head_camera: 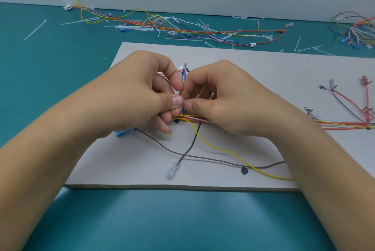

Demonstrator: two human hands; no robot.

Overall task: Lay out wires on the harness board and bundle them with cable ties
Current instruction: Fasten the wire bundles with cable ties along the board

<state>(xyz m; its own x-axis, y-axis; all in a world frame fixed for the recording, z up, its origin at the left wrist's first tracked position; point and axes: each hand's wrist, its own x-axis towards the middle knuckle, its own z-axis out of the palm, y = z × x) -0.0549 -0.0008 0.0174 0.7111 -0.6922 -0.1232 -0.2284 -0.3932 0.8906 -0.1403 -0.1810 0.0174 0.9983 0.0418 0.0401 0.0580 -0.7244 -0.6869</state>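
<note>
My left hand (142,92) and right hand (221,98) each pinch what looks like a cable tie (184,101) just above the wires (194,117) in the middle of the board (243,68), likely to cinch them together.

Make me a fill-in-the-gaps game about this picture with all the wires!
1. The left hand and right hand pinch a small pale tie above the flat grey ___.
2. The long wire curving toward the right forearm is ___.
3. The black wire crosses the ___ wire.
4. The plug by the left wrist is ___.
Missing words: board, yellow, brown, blue.
</note>
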